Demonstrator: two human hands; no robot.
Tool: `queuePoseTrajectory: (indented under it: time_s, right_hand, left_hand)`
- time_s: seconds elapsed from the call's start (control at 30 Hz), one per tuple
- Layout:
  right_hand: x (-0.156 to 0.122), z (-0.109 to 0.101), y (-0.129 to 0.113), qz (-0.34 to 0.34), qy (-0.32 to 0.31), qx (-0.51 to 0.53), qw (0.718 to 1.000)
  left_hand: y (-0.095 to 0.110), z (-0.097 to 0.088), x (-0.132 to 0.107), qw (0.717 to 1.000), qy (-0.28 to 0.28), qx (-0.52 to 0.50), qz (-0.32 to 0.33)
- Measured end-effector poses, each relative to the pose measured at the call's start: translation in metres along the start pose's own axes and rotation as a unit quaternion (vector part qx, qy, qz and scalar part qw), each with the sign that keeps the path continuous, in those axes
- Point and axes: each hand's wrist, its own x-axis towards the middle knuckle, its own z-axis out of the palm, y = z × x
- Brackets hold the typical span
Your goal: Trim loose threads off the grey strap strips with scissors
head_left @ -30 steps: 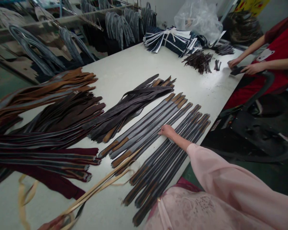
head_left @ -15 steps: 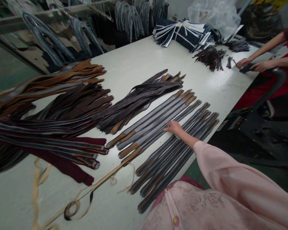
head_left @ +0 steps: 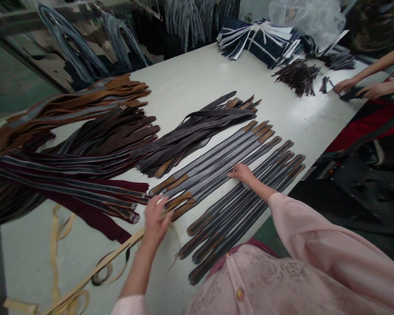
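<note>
My right hand (head_left: 242, 174) rests over the long grey fabric strips (head_left: 213, 168) laid side by side on the table, its fingers pinched together. A tiny pale tip shows at those fingers; what they hold is too small to name. At the tan near ends of the strips is my left hand (head_left: 156, 221), slightly blurred, thumb and fingers apart. A narrow tan tape (head_left: 108, 262) runs up from the lower left and passes by this hand, with a small loop beside it. Closer to my body lies a second row of dark strips (head_left: 230, 218).
Bundles of brown (head_left: 118, 89) and maroon strips (head_left: 95, 188) cover the left side. A loose dark grey pile (head_left: 200, 127) lies beyond the row. Toward the back are a tied navy bundle (head_left: 259, 41) and dark scraps (head_left: 298, 76). A co-worker's hands (head_left: 351, 87) are busy at far right.
My left hand has come into view from below and reached the near strip ends. The tape there now bends into a loop. My right hand stays at the strips; the view has shifted slightly.
</note>
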Motion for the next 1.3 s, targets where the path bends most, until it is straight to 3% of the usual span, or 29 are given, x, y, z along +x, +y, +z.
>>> queuePoseTrajectory:
  time_s: [0.13,0.23,0.37,0.47,0.53,0.9,1.13,1.23,1.3]
  right_hand:
    - [0.002,0.002,0.001,-0.002,0.001,-0.003,1.0]
    - [0.003,0.002,0.002,-0.001,-0.001,0.001,1.0]
    - [0.004,0.001,0.004,-0.01,0.0,0.007,1.0]
    - [0.005,0.001,0.005,-0.009,-0.006,0.002,1.0]
    - [0.005,0.001,0.005,-0.007,-0.005,-0.001,1.0]
    - [0.005,0.005,0.006,-0.018,0.0,-0.01,1.0]
    - [-0.004,-0.007,-0.002,-0.003,-0.023,-0.055,0.998]
    - [-0.019,-0.012,-0.02,0.007,0.001,-0.111,0.994]
    - [-0.036,-0.008,-0.046,-0.03,0.023,-0.134,0.99]
  left_hand:
    - [0.03,0.045,0.02,0.996,-0.067,0.035,0.037]
    - [0.046,0.055,0.026,0.996,-0.058,0.061,-0.011]
    - [0.046,0.045,0.021,0.989,-0.101,-0.01,-0.105]
    - [0.033,0.042,0.014,0.949,-0.162,-0.113,-0.245]
    - [0.021,0.041,0.01,0.934,-0.168,-0.133,-0.287]
    - [-0.035,-0.002,-0.041,0.924,-0.165,-0.004,-0.345]
    - [-0.045,0.001,-0.055,0.918,-0.14,0.004,-0.372]
    - [-0.044,0.003,-0.055,0.914,-0.126,0.012,-0.385]
    - [-0.042,0.002,-0.055,0.913,-0.116,0.015,-0.39]
